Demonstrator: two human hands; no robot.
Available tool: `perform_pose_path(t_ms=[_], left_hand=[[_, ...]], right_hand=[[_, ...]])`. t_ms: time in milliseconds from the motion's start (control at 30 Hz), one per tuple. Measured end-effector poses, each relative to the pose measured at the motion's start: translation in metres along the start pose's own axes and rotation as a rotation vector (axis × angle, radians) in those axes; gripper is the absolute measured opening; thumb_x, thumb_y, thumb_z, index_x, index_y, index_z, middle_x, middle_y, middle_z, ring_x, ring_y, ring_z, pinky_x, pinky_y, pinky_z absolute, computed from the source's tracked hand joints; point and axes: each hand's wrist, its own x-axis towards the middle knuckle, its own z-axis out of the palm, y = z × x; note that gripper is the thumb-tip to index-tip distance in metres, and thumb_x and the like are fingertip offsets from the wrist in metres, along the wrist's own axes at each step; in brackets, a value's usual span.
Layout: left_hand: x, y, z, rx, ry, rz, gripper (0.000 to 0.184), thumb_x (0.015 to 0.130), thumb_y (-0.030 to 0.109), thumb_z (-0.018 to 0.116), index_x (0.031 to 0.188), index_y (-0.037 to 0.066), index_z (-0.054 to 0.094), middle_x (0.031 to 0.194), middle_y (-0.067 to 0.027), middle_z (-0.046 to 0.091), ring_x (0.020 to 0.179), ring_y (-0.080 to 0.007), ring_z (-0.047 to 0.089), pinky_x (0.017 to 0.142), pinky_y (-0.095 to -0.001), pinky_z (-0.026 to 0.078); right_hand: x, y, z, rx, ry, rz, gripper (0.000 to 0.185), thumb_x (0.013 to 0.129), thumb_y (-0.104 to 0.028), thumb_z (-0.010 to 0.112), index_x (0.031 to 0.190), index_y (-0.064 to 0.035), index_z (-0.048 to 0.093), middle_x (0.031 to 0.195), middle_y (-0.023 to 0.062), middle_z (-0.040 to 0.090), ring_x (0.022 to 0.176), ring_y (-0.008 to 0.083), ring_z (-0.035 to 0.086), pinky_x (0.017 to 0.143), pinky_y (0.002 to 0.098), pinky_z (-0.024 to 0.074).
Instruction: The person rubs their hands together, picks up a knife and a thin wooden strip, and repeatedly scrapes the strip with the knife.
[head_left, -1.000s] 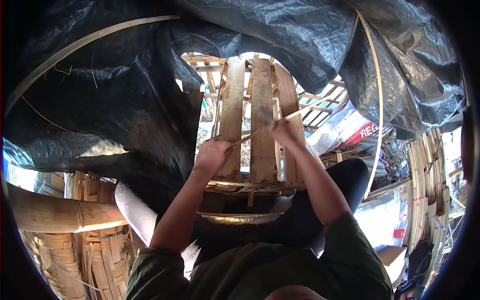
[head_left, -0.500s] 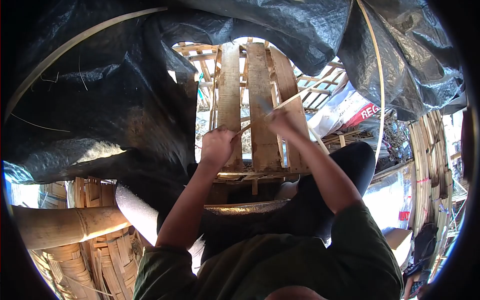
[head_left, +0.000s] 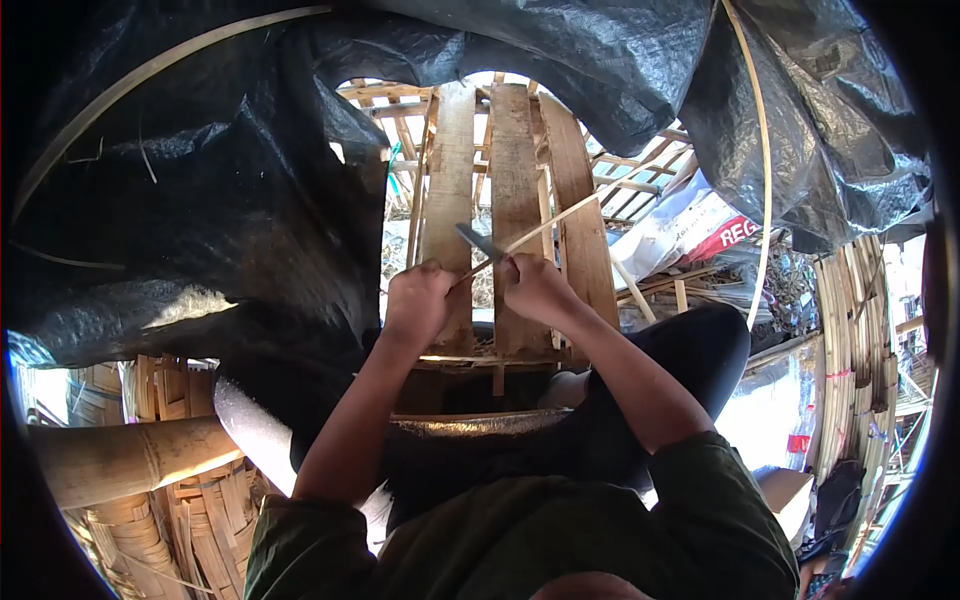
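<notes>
Grip of left hand [head_left: 418, 302] closed on slender strip [head_left: 552, 222], brown nearest, pale beyond; right hand [head_left: 540, 290] clasps knife [head_left: 480, 243]

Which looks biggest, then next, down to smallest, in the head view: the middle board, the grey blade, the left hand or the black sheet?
Black sheet: biggest by far
Middle board
Left hand
Grey blade: smallest

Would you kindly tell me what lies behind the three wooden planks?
Slats show through the gaps and past the edges; whatever the planks themselves cover cannot be seen.
</notes>
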Motion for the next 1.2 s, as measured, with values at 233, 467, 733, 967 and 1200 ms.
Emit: perform_pose_path(t_ms=[233, 467, 733, 967, 1200], left_hand=[[-0.002, 0.004, -0.004, -0.016, -0.047, -0.022, 0.02, 0.087, 0.025, 0.072, 0.078, 0.007, 0.071, 0.078, -0.0095, 0.063, 0.07, -0.0295, 0.067, 0.063, -0.0405, 0.054], [0.006, 0.014, -0.002, -0.033, -0.046, -0.027, 0.014, 0.083, 0.022, 0.074, 0.083, 0.008, 0.072, 0.077, -0.007, 0.06, 0.068, -0.0291, 0.065, 0.061, -0.0414, 0.053], [0.015, 0.012, -0.006, -0.105, -0.105, -0.048, 0.015, 0.085, 0.024, 0.074, 0.087, 0.009, 0.074, 0.075, -0.0077, 0.056, 0.066, -0.0296, 0.063, 0.06, -0.0417, 0.05], [0.013, 0.013, -0.004, -0.109, -0.111, -0.056, 0.016, 0.086, 0.024, 0.073, 0.09, 0.009, 0.074, 0.073, -0.008, 0.053, 0.065, -0.0285, 0.061, 0.058, -0.0407, 0.049], [0.014, 0.012, -0.004, -0.129, -0.102, -0.071, 0.015, 0.086, 0.023, 0.073, 0.09, 0.009, 0.074, 0.073, -0.0079, 0.052, 0.065, -0.0281, 0.061, 0.058, -0.0408, 0.048]], right_hand=[[0.006, 0.013, -0.047, 0.104, -0.122, 0.236, 0.034, 0.097, -0.024, 0.051, 0.103, 0.006, 0.065, 0.085, 0.0323, 0.064, 0.082, 0.0461, 0.066, 0.071, 0.0484, 0.049], [0.029, 0.059, -0.063, 0.008, -0.024, 0.005, 0.023, 0.096, -0.021, 0.059, 0.101, -0.0006, 0.068, 0.081, 0.0272, 0.064, 0.076, 0.0399, 0.067, 0.067, 0.0454, 0.0486], [0.059, 0.095, -0.069, 0.011, 0.342, 0.128, 0.029, 0.098, -0.021, 0.053, 0.098, 0.0034, 0.068, 0.083, 0.0248, 0.069, 0.082, 0.0436, 0.067, 0.072, 0.0473, 0.0515], [0.061, 0.084, -0.068, -0.234, 0.304, 0.258, 0.035, 0.097, -0.027, 0.053, 0.092, 0.0032, 0.069, 0.081, 0.0279, 0.068, 0.081, 0.0459, 0.067, 0.074, 0.051, 0.0532], [0.067, 0.087, -0.068, -0.235, 0.249, 0.265, 0.033, 0.096, -0.026, 0.053, 0.094, 0.0034, 0.069, 0.084, 0.0284, 0.069, 0.083, 0.0458, 0.067, 0.076, 0.0519, 0.0535]])
